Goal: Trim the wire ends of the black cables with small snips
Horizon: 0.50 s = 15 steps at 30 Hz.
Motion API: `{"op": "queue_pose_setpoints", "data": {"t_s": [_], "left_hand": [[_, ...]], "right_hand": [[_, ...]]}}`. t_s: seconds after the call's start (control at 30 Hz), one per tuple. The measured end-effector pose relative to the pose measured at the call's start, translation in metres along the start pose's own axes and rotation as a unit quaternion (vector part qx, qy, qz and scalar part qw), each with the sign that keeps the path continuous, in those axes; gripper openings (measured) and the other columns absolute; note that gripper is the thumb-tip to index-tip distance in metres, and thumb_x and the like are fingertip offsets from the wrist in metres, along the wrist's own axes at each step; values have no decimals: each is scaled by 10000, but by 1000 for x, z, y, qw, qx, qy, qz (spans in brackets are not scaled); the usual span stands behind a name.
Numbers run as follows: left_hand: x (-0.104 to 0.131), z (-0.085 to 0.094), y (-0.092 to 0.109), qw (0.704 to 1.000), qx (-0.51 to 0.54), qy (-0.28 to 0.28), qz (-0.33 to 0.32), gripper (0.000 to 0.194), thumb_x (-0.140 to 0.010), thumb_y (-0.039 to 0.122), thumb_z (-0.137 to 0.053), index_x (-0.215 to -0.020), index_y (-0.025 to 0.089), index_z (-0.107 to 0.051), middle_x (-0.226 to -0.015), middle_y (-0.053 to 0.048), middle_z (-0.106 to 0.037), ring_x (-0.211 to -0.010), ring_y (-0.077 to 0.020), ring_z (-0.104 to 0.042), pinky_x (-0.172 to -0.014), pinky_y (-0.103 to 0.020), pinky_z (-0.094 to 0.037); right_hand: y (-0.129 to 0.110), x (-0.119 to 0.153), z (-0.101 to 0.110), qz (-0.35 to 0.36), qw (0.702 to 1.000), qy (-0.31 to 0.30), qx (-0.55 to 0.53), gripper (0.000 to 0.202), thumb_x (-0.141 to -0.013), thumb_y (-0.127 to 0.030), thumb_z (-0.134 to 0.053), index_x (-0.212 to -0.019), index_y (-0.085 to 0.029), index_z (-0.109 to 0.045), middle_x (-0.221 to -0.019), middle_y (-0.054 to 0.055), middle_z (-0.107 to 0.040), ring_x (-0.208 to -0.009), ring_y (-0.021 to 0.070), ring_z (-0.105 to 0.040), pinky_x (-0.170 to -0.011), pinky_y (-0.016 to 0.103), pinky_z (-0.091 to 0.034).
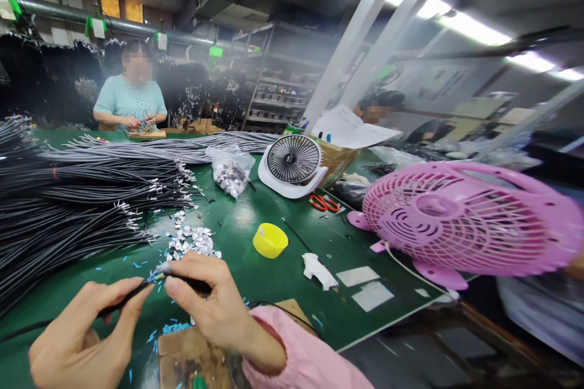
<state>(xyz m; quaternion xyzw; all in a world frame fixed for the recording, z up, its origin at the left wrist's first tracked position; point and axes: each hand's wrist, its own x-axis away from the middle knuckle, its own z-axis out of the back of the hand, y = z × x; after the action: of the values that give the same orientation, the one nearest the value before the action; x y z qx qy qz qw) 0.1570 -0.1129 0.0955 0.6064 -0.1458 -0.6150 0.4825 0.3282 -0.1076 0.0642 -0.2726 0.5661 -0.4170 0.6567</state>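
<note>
Left hand (89, 331): pinching black cable (25, 330)
Right hand (219, 301): pinching dark piece (197, 284) beside exposed wires (157, 277)
Worktop (237, 209): foil scraps (194, 241)

A green tabletop (344, 322) carries it all. Bundles of black cables (68, 243) spread over its left side, with grey cables (182, 149) behind. Beside the black ends lie silver foil scraps (194, 237) and, nearer, blue bits (176, 327) by a wooden block (180, 358). Farther right — a clear bag (230, 171) of small parts, a white fan (292, 161), orange-handled scissors (323, 202), a yellow ring-shaped piece (270, 240), a crumpled white scrap (319, 271) and two pale squares (373, 296). A pink fan (429, 213) stands at the right edge.
</note>
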Motion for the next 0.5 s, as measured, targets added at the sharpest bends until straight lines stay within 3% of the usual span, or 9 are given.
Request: {"op": "queue_pose_setpoints", "data": {"t_s": [0.17,0.3,0.4,0.5], "left_hand": [[3,-5,3,999,-4,36,8,116,-799,412,-758,-726,326,-789,-519,71,-611,-355,-90,-404,-341,-257,-264],[6,-4,-3,999,-3,29,-13,155,-855,426,-687,-798,345,-807,-540,74,-619,-338,-75,-339,-330,-275,-209],[8,-7,-11,999,5,35,-37,196,-892,414,-635,-830,338,-804,-549,64,-648,-364,-100,-417,-334,-285,-238],[8,-10,-20,993,22,70,-89,86,-843,334,-717,-788,319,-781,-568,67,-702,-409,-132,-527,-372,-288,-379]], "right_hand": [[2,1,1,-4,1000,-10,-2,255,-955,-428,-673,-912,-221,-816,-691,32,-645,-602,163,-537,-562,293,-459],[3,1,2,-14,1000,-23,-16,263,-957,-434,-670,-922,-219,-818,-712,30,-655,-615,157,-541,-575,292,-455],[5,1,2,-33,998,-35,-35,280,-960,-447,-664,-906,-217,-812,-702,26,-643,-623,157,-542,-587,293,-463],[5,1,2,-53,997,-45,-39,320,-958,-486,-662,-888,-211,-810,-675,15,-610,-610,151,-527,-582,291,-470]]}}
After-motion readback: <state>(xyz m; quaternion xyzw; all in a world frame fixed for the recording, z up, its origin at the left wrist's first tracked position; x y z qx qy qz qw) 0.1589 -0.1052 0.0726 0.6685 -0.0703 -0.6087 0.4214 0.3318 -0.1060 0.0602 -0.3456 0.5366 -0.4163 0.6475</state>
